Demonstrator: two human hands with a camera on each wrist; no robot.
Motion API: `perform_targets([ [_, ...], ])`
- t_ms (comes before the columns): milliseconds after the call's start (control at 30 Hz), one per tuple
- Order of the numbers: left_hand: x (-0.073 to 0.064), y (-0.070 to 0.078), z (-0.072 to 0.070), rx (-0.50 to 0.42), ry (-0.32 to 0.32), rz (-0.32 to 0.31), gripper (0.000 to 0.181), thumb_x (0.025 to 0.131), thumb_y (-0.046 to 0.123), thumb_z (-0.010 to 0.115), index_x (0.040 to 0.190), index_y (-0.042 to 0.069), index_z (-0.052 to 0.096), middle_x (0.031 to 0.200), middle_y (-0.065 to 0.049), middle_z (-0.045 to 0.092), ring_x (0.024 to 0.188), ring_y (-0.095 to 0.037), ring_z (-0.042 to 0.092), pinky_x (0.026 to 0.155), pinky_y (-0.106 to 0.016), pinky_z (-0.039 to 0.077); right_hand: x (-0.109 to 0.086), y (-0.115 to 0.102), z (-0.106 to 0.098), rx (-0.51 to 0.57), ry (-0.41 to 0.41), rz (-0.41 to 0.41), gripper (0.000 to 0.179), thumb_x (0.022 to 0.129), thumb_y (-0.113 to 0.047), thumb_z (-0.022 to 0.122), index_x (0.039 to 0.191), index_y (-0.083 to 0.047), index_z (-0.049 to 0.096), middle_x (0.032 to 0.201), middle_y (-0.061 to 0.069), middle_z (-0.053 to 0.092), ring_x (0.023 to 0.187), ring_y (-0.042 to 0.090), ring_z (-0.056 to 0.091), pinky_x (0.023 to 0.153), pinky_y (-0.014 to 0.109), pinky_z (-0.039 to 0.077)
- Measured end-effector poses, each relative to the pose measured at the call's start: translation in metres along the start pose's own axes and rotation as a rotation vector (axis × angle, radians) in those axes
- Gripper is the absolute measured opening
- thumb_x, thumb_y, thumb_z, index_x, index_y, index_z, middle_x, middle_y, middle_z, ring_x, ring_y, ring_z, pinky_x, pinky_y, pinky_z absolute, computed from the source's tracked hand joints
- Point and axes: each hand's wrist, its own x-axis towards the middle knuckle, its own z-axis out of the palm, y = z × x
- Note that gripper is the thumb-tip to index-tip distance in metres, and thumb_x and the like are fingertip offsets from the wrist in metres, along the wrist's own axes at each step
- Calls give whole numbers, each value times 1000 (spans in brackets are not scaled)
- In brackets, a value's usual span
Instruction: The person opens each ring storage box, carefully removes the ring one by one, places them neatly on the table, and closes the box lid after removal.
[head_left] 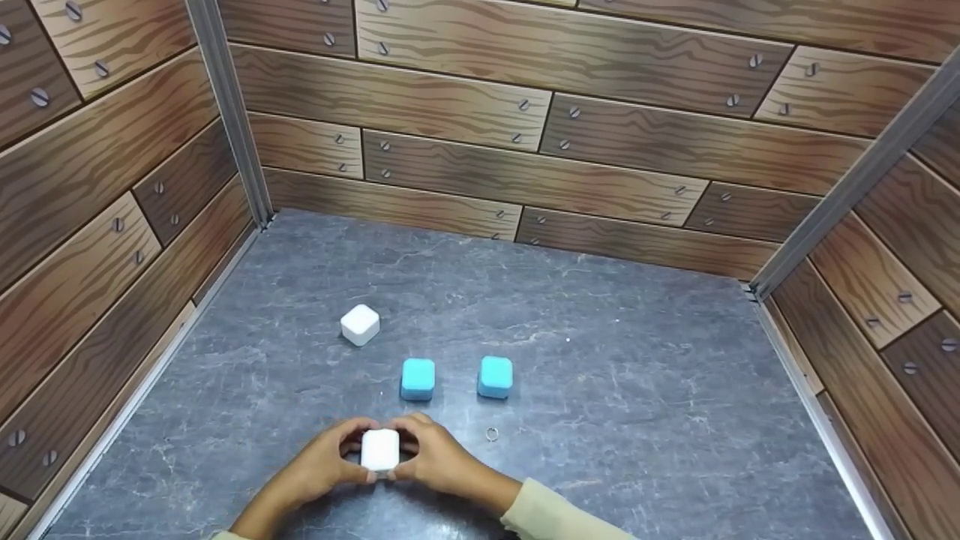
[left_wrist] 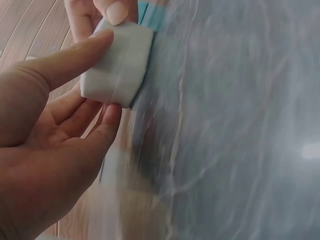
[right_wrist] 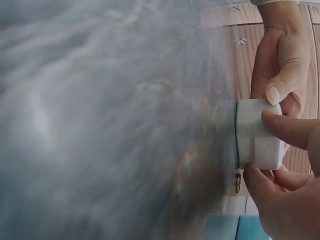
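Near the front of the table, a small white box (head_left: 380, 448) with rounded corners is held between both hands. My left hand (head_left: 328, 459) grips its left side, thumb in front and fingers behind. From the other side, my right hand (head_left: 441, 459) pinches it the same way. A faint seam runs round the white box (right_wrist: 257, 137) in the right wrist view, and its lid looks closed. Just right of the right hand lies a small metal ring (head_left: 492, 434). Beyond the hands stand two blue boxes, one left (head_left: 418, 379) and one right (head_left: 495, 376).
A second white box (head_left: 360, 325) stands farther back on the left, turned cornerwise. The dark marbled tabletop (head_left: 637, 420) is enclosed by wood-patterned panels at the back (head_left: 450, 112), left and right, with metal posts at the corners.
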Motion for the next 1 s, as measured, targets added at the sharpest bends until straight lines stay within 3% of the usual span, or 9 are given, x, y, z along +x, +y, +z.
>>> perform_targets([
  [200, 7, 2, 15, 47, 14, 58, 67, 69, -4, 84, 131, -4, 57, 130, -20, 59, 115, -32, 59, 94, -28, 52, -10, 4, -10, 41, -5, 15, 57, 76, 5, 83, 128, -5, 62, 124, 3, 55, 124, 19, 57, 103, 22, 48],
  [433, 14, 8, 32, 88, 26, 49, 66, 70, -2, 85, 130, -1, 58, 129, -17, 59, 116, -33, 60, 98, -45, 52, -22, 9, -21, 47, 28, 18, 58, 75, 5, 83, 128, -5, 62, 123, 3, 55, 125, 19, 57, 104, 22, 47],
  [1000, 44, 20, 73, 156, 14, 100, 59, 68, -4, 83, 122, 2, 62, 125, -17, 60, 112, -31, 60, 99, -50, 50, -48, 26, -55, 46, 92, 39, 57, 73, 8, 82, 126, -1, 61, 121, 10, 54, 127, 32, 56, 105, 28, 48],
])
